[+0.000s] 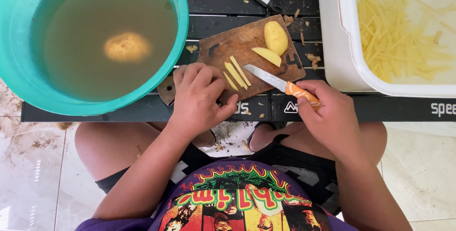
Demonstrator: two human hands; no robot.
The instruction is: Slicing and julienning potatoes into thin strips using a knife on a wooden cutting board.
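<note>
Progress approx halfway, I judge: my right hand (327,117) grips the knife (280,83), left hand (197,95) curled on the cutting board (247,45). Strips (236,73) lie just beyond my left fingers; potato half (275,37) and slice (267,56) uncut; whole potato (127,46) soaking in the teal basin (178,7); white tub (342,36) holds finished sticks.

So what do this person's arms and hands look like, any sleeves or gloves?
Both arms are bare to the elbow and beyond: no gloves, rings, watch or wristbands on the left hand or right hand. Only purple short sleeves show near the shoulders.

home floor food-prep | tiled floor (28,164) | water basin (9,60) | cutting board (237,45)
</note>
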